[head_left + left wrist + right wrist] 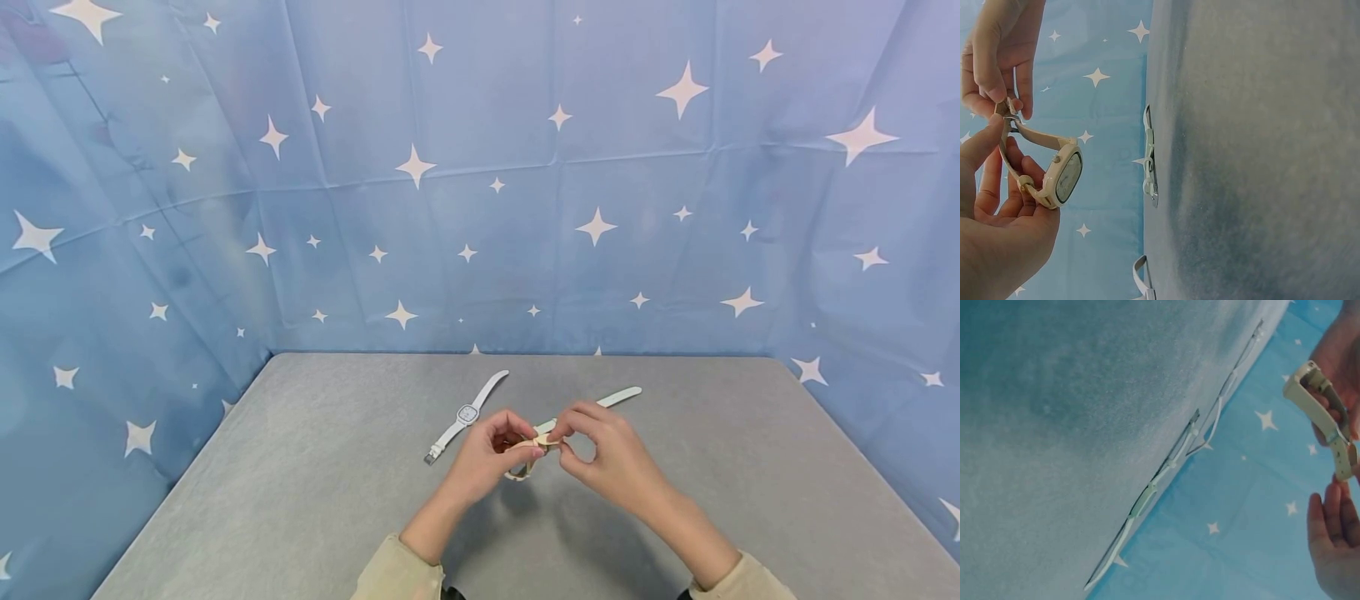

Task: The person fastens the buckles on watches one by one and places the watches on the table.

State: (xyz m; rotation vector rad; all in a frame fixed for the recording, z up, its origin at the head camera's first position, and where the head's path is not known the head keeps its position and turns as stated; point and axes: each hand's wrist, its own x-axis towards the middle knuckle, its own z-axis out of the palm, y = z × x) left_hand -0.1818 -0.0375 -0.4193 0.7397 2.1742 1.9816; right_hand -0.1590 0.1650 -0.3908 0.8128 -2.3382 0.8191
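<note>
A cream wristwatch [1050, 172] is held up over the table, its strap bent into a loop with one end passed through the metal buckle. The left hand [480, 457] grips it, thumb on the strap near the buckle and fingers behind the loop in the left wrist view. My right hand [617, 454] pinches the strap's end at the buckle between thumb and fingertips. In the right wrist view the holed strap tip [1341, 465] hangs past the buckle, close by the right fingers [1332, 515]. The hands hide part of the watch in the head view.
On the grey table [337, 500] a white wristwatch [468, 415] lies stretched out left of the hands. Behind the hands lies a pale green wristwatch [619, 397], partly covered by them. A blue star-patterned curtain [510, 275] hangs along the table's back and sides.
</note>
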